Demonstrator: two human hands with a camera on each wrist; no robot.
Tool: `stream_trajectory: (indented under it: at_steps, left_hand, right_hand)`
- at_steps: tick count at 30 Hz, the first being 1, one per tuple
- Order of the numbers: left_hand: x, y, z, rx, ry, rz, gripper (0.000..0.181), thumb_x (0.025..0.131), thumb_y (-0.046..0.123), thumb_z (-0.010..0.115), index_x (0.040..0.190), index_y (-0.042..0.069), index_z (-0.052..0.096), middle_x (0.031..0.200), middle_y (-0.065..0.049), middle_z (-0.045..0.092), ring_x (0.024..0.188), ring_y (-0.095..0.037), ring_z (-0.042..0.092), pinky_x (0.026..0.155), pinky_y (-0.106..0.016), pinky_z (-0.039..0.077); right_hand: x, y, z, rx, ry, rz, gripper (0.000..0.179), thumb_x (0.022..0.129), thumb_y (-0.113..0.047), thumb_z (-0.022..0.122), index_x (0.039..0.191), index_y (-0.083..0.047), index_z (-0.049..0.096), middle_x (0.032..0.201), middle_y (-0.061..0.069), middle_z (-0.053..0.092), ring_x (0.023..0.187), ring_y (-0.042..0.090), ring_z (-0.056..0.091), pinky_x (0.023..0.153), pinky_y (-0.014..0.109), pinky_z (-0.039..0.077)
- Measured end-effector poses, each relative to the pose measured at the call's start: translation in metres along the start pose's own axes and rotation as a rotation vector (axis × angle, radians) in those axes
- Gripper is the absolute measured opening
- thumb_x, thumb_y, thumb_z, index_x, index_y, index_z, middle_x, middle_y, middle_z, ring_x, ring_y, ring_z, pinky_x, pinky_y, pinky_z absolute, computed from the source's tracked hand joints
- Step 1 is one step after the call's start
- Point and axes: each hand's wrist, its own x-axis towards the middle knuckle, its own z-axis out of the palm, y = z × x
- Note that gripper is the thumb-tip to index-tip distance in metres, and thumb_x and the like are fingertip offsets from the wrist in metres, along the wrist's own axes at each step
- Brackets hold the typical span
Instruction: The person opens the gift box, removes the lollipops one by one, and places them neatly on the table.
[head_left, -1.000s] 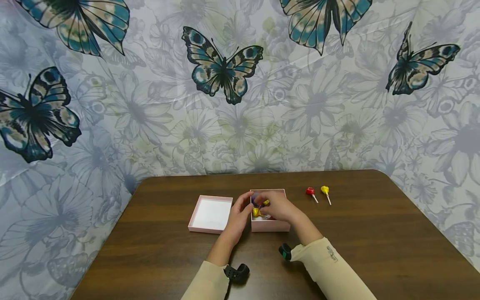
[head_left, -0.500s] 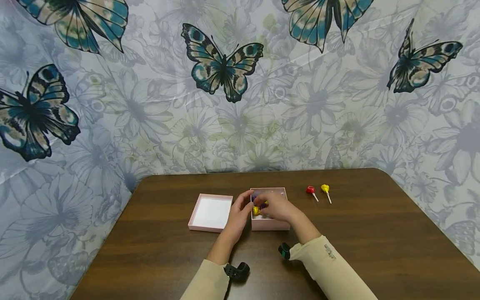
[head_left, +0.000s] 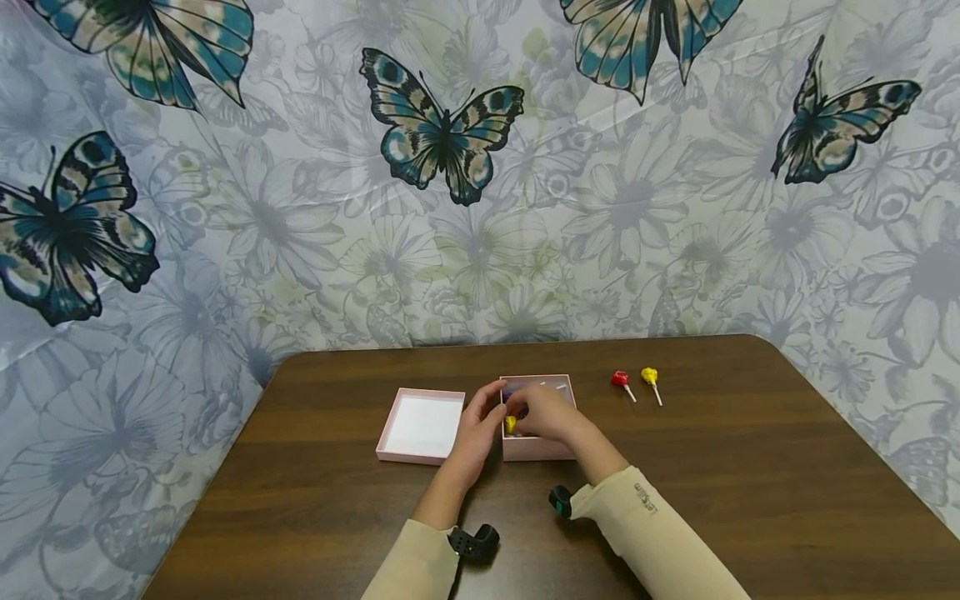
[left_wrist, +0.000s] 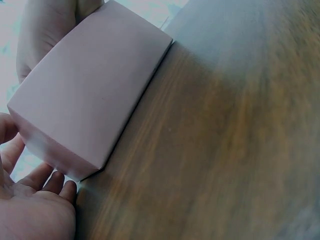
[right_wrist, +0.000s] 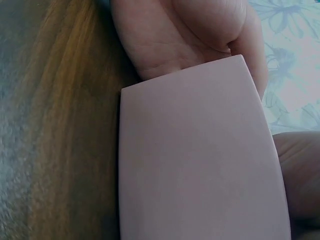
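A pink box (head_left: pixel 537 450) without its lid stands mid-table. My left hand (head_left: pixel 472 425) rests against the box's left side, with fingertips touching that end in the left wrist view. My right hand (head_left: pixel 546 410) reaches over the front wall, fingers bent down inside the box. Its fingertips are partly hidden, so I cannot tell whether they pinch anything. A yellow-wrapped lollipop (head_left: pixel 511 425) shows in the box at the left, below the right fingers. Something purple and a few white sticks show deeper in. Both wrist views mostly show the pink outer wall (left_wrist: pixel 90 85).
The pink lid (head_left: pixel 420 458) lies left of the box, its white inside facing up. To the right, a red lollipop (head_left: pixel 620 379) and a yellow lollipop (head_left: pixel 649 377) lie on the brown table (head_left: pixel 712 500). A butterfly-patterned cloth (head_left: pixel 480 275) hangs behind.
My right hand has shifted slightly left and its fingers have dipped further into the box, covering more of the lollipops there. The left hand stays against the box.
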Motion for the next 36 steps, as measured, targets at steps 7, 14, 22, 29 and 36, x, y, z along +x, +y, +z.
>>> stream_trajectory:
  at_steps: [7,14,22,29,36]
  left_hand:
    - [-0.0009,0.0008,-0.0007,0.000,-0.006,-0.008,0.043,0.104,0.012,0.048,0.147,0.012,0.046,0.159,-0.011,0.038,0.150,-0.030,0.032,0.123,-0.051,0.028]
    - [-0.0016,0.0027,0.0000,0.010,0.000,-0.004,0.043,0.104,0.011,0.047,0.147,0.012,0.046,0.157,-0.012,0.041,0.147,-0.032,0.037,0.122,-0.051,0.030]
    - [-0.0013,0.0019,0.0002,0.008,-0.007,-0.009,0.043,0.104,0.010,0.046,0.148,0.010,0.045,0.160,-0.011,0.037,0.151,-0.032,0.031,0.123,-0.052,0.026]
    - [-0.0013,0.0009,0.0004,0.011,-0.001,-0.011,0.043,0.104,0.010,0.047,0.147,0.012,0.047,0.159,-0.011,0.039,0.151,-0.031,0.031,0.123,-0.051,0.027]
    - [-0.0013,0.0017,0.0003,0.011,0.007,-0.004,0.042,0.104,0.011,0.048,0.146,0.012,0.048,0.158,-0.011,0.040,0.150,-0.031,0.032,0.123,-0.051,0.028]
  right_hand:
    - [-0.0001,-0.0016,0.0003,-0.062,0.000,-0.018,0.018,0.078,0.000,0.075,0.094,-0.008,0.076,0.088,0.004,0.075,0.069,0.013,0.056,0.064,0.028,0.049]
    - [0.0010,-0.0003,0.0014,-0.060,-0.002,-0.022,0.015,0.078,0.001,0.073,0.091,-0.006,0.076,0.083,0.003,0.074,0.067,0.012,0.056,0.063,0.027,0.050]
    - [-0.0007,-0.0002,0.0009,-0.048,-0.017,0.000,0.016,0.079,-0.001,0.073,0.092,-0.008,0.077,0.083,0.002,0.074,0.067,0.012,0.056,0.062,0.026,0.049]
    - [0.0010,0.0020,0.0032,-0.033,-0.002,0.038,0.015,0.080,-0.002,0.075,0.093,-0.010,0.077,0.083,0.001,0.074,0.066,0.011,0.056,0.061,0.025,0.047]
    - [-0.0014,-0.0015,0.0017,-0.008,0.034,0.057,0.018,0.081,-0.003,0.076,0.098,-0.009,0.077,0.088,0.001,0.074,0.073,0.012,0.060,0.067,0.030,0.051]
